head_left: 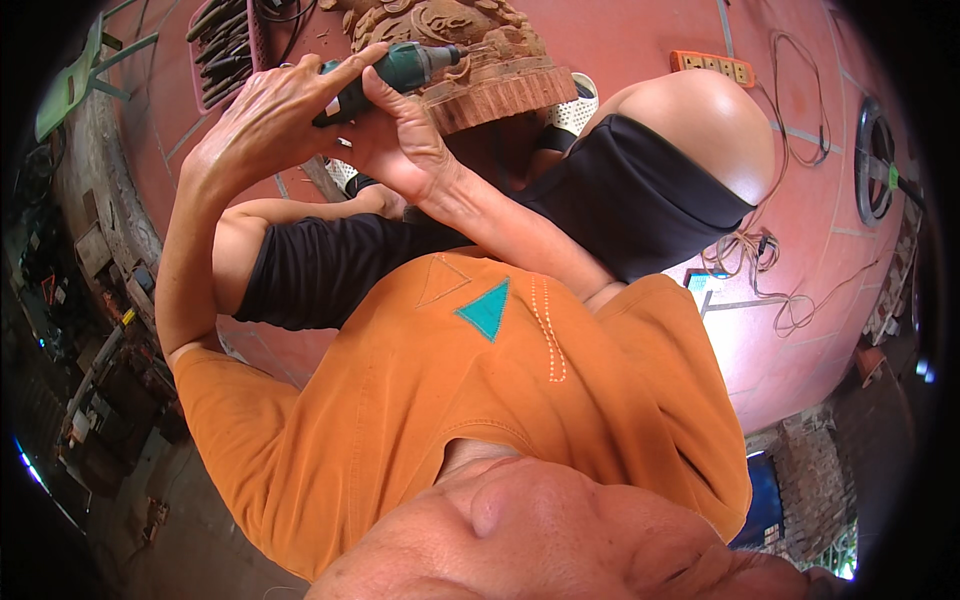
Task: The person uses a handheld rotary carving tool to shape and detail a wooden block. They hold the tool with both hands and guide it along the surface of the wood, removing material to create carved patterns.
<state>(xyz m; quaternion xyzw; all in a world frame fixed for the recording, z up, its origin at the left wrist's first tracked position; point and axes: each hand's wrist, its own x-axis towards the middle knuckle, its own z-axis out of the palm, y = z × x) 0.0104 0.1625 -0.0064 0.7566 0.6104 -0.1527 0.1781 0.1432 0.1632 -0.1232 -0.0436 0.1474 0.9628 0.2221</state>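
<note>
A green and black handheld rotary tool [404, 68] lies across both my hands, its narrow nose pointing right. My left hand [285, 105] is closed on the tool's rear from the left, index finger stretched along the body. From below, my right hand [400, 150] cups it, the thumb pressed up against the housing. Just beyond the nose stands a brown wood carving [500, 75] with a deeply cut relief and a ridged lower rim. A thin bit reaches toward its surface; whether it touches, I cannot tell.
At the far left, a pink basket [201, 92] holds several slim carving tools beside a green plastic chair [75, 75]. An orange power strip [712, 68] lies right of the carving. Loose cable [750, 250] trails over the red tiled floor near a black ring-shaped object [866, 165].
</note>
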